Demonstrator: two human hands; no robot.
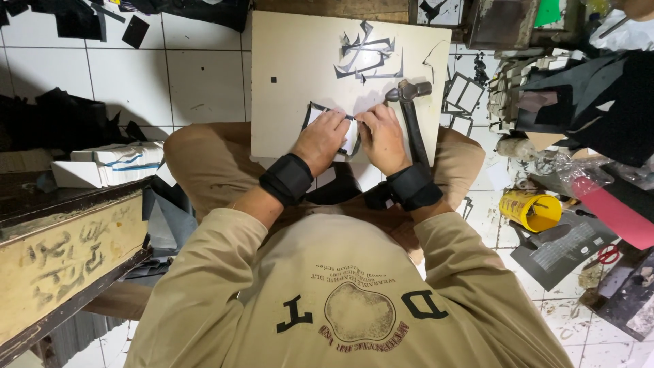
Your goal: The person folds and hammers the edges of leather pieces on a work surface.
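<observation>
A cream work board [293, 75] rests on my lap. On it lies a small white rectangular piece with a black border [315, 111]. My left hand [320, 140] presses down on this piece, fingers curled over it. My right hand [381, 136] pinches the piece's right edge, touching the left hand's fingertips. A hammer [409, 95] with a dark handle lies on the board just beyond my right hand, its handle running under that wrist. Black wrist wraps cover both wrists. A heap of black strip offcuts [368, 58] sits at the board's far side.
A stack of white pieces [109, 163] lies on the tiled floor at left, next to a worn wooden bench [61, 238]. At right are a yellow tin [530, 208], red-handled scissors [605, 255], bordered pieces [463, 92] and black sheets [586, 88].
</observation>
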